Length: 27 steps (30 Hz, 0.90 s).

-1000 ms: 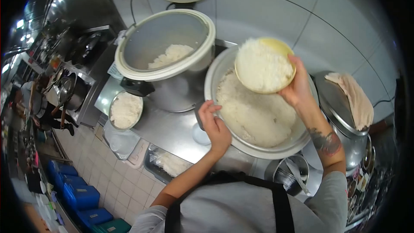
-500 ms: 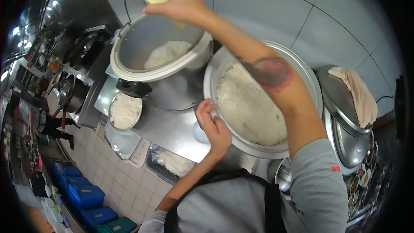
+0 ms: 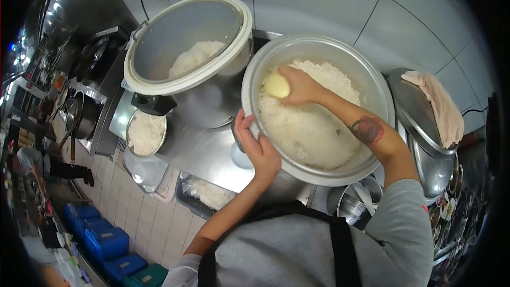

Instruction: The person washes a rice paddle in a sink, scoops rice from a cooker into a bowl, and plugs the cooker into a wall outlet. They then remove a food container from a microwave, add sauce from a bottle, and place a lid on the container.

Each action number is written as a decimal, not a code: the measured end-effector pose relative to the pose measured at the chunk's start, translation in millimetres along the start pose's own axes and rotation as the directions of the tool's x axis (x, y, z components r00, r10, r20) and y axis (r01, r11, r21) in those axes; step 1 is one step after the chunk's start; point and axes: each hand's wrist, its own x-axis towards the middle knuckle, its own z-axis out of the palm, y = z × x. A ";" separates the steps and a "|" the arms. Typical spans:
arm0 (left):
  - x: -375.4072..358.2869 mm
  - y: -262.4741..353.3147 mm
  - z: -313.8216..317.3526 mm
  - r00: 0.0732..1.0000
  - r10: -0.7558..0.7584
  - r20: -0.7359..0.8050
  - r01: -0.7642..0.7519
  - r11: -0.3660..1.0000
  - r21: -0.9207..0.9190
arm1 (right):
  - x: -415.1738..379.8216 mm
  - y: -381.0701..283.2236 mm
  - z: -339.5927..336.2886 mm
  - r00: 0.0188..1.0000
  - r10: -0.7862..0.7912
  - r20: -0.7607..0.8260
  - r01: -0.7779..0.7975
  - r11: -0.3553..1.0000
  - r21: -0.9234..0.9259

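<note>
Inside the wide metal pot (image 3: 381,95), my right hand (image 3: 302,86) grips a pale yellow scoop (image 3: 277,85) against the white rice (image 3: 308,133). Its lower edge meets the rice near the pot's left side. My left hand (image 3: 258,149) rests at the pot's lower left rim, fingers apart, with nothing held in it. Up and to the left stands a tall cooker (image 3: 212,98) with a pale rim and a mound of rice (image 3: 195,58) inside.
A bowl of rice (image 3: 146,134) stands below the cooker on the steel counter (image 3: 196,157). A bagged heap (image 3: 210,191) lies in a dark bin. Metal lids with a cloth (image 3: 436,103) are at right. Another person (image 3: 34,162) stands far left.
My right hand has moved from above the cooker down into the wide pot with the yellow scoop. My left hand stays by the pot's rim. The view has shifted slightly.
</note>
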 end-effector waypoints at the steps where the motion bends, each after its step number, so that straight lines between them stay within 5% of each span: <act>1: -1.3 1.4 -0.5 1.000 -0.006 0.005 0.006 1.000 0.020 | -5.2 -8.4 5.8 0.996 -0.017 0.092 0.015 1.000 0.025; 6: -3.2 1.1 3.3 1.000 -0.016 -0.022 0.016 0.999 -0.037 | -25.9 -52.5 -16.8 0.919 0.079 0.387 -0.158 0.972 0.176; 10: -3.6 -2.2 3.7 1.000 -0.007 -0.030 0.004 0.995 -0.095 | -46.6 -58.1 -13.7 0.886 0.235 0.400 -0.359 0.894 0.269; 12: -3.9 -2.3 4.1 1.000 -0.006 -0.028 0.004 0.996 -0.085 | -62.5 -48.8 5.1 0.873 0.379 0.307 -0.484 0.748 0.454; 16: -4.2 0.8 2.9 1.000 0.000 -0.028 0.000 1.000 -0.021 | -67.3 -50.2 9.8 0.849 0.380 0.368 -0.529 0.614 0.586; 18: -4.7 -1.9 3.0 0.999 0.003 -0.038 -0.005 0.999 -0.049 | -74.2 -57.1 -3.0 0.755 0.374 0.538 -0.653 0.366 0.663; 19: -5.1 -3.3 3.7 0.999 0.002 -0.045 -0.005 0.997 -0.076 | -78.9 -54.6 -2.0 0.759 0.374 0.534 -0.650 0.370 0.664; 21: -4.0 -3.1 7.3 0.996 0.009 -0.085 -0.019 0.994 -0.108 | -87.8 -45.8 5.4 0.750 0.337 0.570 -0.642 0.163 0.749; 27: -5.7 -5.0 7.1 0.994 0.016 -0.112 -0.030 0.992 -0.124 | -105.5 -39.7 0.3 0.786 0.245 0.567 -0.605 0.116 0.788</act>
